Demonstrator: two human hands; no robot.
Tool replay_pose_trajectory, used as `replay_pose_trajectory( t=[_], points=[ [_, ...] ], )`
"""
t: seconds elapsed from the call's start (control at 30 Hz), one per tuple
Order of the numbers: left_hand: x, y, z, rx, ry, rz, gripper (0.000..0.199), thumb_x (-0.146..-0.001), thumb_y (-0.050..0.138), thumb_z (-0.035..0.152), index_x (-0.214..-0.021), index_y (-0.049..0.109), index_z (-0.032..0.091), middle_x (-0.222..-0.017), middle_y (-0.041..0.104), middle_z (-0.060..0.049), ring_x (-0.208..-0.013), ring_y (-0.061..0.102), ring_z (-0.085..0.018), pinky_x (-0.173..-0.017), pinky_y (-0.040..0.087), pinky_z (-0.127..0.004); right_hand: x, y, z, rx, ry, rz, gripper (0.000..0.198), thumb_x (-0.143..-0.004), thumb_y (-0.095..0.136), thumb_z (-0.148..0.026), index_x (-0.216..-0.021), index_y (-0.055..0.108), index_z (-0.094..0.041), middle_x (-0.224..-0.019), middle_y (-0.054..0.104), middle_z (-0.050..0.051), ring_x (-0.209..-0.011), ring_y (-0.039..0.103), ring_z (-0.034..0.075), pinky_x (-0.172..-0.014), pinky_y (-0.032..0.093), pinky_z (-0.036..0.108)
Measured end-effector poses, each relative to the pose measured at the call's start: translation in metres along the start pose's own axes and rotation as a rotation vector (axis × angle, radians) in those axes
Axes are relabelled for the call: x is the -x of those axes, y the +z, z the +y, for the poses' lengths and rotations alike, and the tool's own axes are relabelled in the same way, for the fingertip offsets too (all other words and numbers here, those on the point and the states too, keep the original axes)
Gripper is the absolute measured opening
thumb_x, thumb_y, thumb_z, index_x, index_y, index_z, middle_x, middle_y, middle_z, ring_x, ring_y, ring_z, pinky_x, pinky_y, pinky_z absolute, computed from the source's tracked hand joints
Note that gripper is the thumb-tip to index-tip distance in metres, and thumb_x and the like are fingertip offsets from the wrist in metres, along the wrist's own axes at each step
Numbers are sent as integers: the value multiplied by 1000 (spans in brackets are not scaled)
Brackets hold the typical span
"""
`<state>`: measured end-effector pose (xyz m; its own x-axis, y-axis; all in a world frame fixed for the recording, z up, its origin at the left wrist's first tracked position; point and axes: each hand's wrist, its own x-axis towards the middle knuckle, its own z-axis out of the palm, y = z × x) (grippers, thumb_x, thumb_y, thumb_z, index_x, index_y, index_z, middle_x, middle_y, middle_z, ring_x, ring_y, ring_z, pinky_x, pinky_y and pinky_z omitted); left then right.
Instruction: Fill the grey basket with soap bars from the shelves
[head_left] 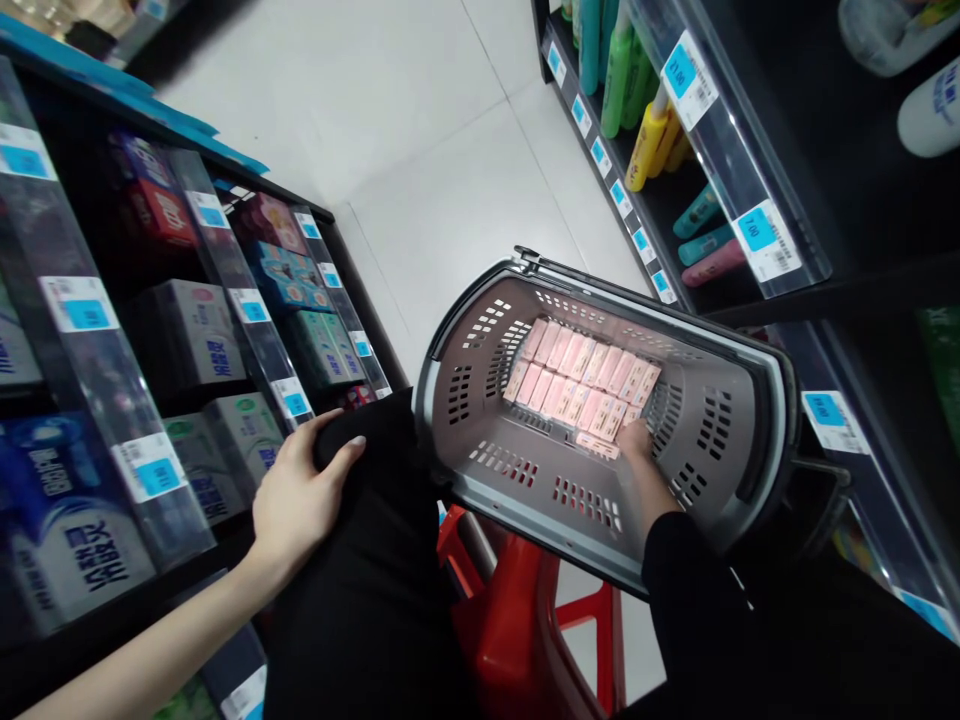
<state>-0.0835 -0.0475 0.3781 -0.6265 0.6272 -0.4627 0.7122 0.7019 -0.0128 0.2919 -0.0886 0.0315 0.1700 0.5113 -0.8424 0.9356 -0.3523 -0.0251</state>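
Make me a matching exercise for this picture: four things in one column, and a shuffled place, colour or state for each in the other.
Things
1. left hand
2. right hand
3. pink packs
4. yellow bottles

Places and states
A. side by side in the bottom of the basket
B. on the right-hand shelf, beside green ones
C. resting on a black-clothed leg, outside the basket
D. down inside the basket, at the edge of its contents

Right pairs
1-C, 2-D, 3-A, 4-B
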Motion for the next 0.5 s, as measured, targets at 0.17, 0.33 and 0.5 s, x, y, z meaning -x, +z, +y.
replay_pose_trajectory(
  t=[0.17, 0.33, 0.5],
  points=[
    [0, 3, -2, 7, -7, 20, 53, -89, 45, 51, -135, 52, 26, -141, 55, -10, -127, 53, -38, -108, 42, -58, 2, 6, -1, -223, 223, 83, 51, -98, 46, -33, -133, 46, 4, -113, 64, 32, -98, 64, 33, -83, 47, 44],
    [1, 3, -2, 7, -14, 19, 52, -90, 46, 52, -136, 52, 27, -142, 54, -9, -128, 52, -37, -108, 41, -58, -1, 4, 2, -346, 276, 54, 42, -97, 47, -32, -118, 61, 1, -111, 67, 30, -107, 64, 35, -91, 48, 46],
    [-1, 3, -4, 13, -10, 13, 62, -84, 44, 57, -138, 51, 26, -143, 53, -9, -128, 51, -38, -107, 41, -58, -7, -2, 8, -401, 322, 0, 40, -95, 56, -36, -111, 67, -2, -112, 69, 25, -115, 63, 34, -95, 50, 44]
  ],
)
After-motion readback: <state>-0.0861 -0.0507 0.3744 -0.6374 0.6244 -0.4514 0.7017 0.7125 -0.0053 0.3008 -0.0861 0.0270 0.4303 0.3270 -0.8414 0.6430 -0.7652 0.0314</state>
